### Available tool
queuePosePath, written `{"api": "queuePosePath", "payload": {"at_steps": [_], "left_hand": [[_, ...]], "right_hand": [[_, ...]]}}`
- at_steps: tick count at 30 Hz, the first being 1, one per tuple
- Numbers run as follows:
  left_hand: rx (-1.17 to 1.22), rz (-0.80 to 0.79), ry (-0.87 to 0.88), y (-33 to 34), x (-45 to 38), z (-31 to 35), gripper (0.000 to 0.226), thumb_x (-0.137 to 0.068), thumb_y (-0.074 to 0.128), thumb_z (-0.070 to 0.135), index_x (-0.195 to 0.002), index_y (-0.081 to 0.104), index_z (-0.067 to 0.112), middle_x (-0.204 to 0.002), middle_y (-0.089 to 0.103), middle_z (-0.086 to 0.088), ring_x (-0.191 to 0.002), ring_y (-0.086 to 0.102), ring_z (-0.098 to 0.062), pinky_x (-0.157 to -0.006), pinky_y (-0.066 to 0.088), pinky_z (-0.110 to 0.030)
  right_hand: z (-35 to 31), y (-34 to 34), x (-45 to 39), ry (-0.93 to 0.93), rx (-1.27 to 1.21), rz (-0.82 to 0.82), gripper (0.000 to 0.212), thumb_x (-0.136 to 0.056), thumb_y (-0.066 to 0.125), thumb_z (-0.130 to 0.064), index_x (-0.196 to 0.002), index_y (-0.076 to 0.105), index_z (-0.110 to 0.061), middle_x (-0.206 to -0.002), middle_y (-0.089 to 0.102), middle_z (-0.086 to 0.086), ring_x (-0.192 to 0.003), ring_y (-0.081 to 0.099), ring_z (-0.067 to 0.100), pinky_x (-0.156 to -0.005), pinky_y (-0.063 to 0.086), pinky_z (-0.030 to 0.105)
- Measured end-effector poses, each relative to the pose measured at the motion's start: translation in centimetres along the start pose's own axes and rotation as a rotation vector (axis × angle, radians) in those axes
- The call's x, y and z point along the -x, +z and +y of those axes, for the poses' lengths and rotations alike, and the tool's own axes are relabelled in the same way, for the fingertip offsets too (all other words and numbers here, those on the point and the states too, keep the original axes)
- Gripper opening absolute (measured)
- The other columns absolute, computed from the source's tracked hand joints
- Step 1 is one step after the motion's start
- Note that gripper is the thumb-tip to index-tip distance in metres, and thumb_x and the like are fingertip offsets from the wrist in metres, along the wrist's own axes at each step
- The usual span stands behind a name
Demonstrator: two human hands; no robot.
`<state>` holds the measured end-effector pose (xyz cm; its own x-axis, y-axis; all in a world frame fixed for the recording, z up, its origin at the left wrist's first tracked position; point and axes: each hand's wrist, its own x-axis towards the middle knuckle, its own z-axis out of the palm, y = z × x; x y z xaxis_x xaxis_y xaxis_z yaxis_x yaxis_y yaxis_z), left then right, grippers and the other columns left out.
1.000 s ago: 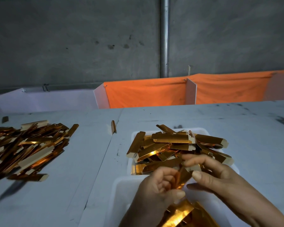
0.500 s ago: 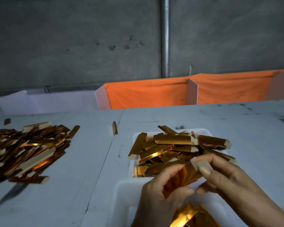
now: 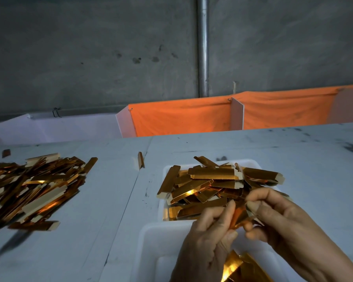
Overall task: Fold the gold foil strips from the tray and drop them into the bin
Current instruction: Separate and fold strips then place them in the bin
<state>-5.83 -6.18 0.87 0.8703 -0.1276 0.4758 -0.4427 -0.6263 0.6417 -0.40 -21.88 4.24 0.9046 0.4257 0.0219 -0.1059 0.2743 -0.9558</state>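
Strip [image 3: 239,215] pinched upright between hands, long axis near-vertical

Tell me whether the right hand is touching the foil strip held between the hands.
Touching. The head view shows the right hand pinching the strip at one end.

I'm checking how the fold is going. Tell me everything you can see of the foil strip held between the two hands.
The gold foil strip is shiny, orange-gold and thin like foil-faced card. It is held in the air above the near edge of the white tray, tilted and bent between the hands. The left hand pinches its lower end and the right hand pinches its upper end. Fingers hide most of it, so its full length is unclear.
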Motion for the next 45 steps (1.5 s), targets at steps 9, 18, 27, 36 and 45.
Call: {"api": "queuePosePath", "payload": {"at_steps": [9,18,27,36,45], "left_hand": [[0.185,-0.006,-0.141,-0.9,0.2,-0.8,0.04,-0.082,0.051,0.048,-0.114,0.037,0.067,-0.12,0.039,0.047,-0.117,0.037,0.017,-0.088,0.041,-0.007],[0.126,0.044,-0.064,-0.7,0.1,-0.5,0.043,-0.088,0.043,0.043,-0.131,0.039,0.039,-0.114,0.05,0.026,-0.113,0.045,0.011,-0.086,0.042,-0.008],[-0.09,0.075,0.052,0.0,0.2,-0.3,0.046,-0.092,0.034,0.039,-0.136,0.021,0.038,-0.128,0.043,0.024,-0.118,0.038,0.009,-0.095,0.037,-0.011],[-0.016,0.093,0.039,-0.6,0.3,-0.6,0.041,-0.089,0.034,0.055,-0.129,0.026,0.048,-0.115,0.035,0.035,-0.118,0.035,0.012,-0.086,0.038,-0.003],[-0.075,0.024,0.06,-0.5,0.4,-0.6,0.046,-0.092,0.032,0.044,-0.136,0.018,0.043,-0.121,0.039,0.027,-0.117,0.033,0.009,-0.095,0.038,-0.017]], "right_hand": [[0.0,-0.2,-0.2,-0.066,0.19,-0.022,0.005,-0.069,0.068,-0.018,-0.072,0.068,-0.014,-0.066,0.061,0.008,-0.058,0.064,0.021,-0.053,0.053,0.024],[0.0,-0.1,-0.3,-0.071,0.204,-0.021,0.002,-0.069,0.067,-0.016,-0.07,0.068,-0.014,-0.061,0.059,0.005,-0.055,0.063,0.021,-0.052,0.054,0.024],[0.1,-0.5,-0.1,-0.121,0.328,-0.047,0.004,-0.072,0.067,-0.019,-0.075,0.068,-0.018,-0.071,0.06,0.009,-0.063,0.065,0.023,-0.059,0.055,0.027],[-0.6,-1.0,0.4,-0.035,0.29,-0.201,0.016,-0.073,0.074,-0.011,-0.088,0.069,-0.015,-0.096,0.056,0.038,-0.087,0.066,0.037,-0.073,0.058,0.031],[-0.9,0.0,0.4,-0.045,0.435,-0.181,0.005,-0.075,0.068,-0.015,-0.074,0.066,-0.02,-0.06,0.057,0.021,-0.056,0.062,0.025,-0.058,0.053,0.024]]}}
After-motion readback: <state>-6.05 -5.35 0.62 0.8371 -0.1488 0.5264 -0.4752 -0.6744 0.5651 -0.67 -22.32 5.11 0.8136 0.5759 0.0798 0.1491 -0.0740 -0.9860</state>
